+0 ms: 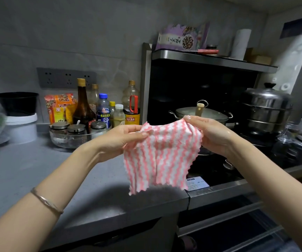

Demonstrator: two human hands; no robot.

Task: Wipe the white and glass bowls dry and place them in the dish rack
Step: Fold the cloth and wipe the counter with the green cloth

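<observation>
A pink-and-white striped cloth hangs spread out in the air above the front edge of the grey counter. My left hand pinches its upper left corner. My right hand pinches its upper right corner. The cloth's lower edge dangles free. No white bowl, glass bowl or dish rack can be made out in this view.
Sauce bottles and a glass tray of spice jars stand at the back of the counter. A lidded pot and a steel steamer sit on the black stove to the right. At far left stands a white container with a black bowl on top.
</observation>
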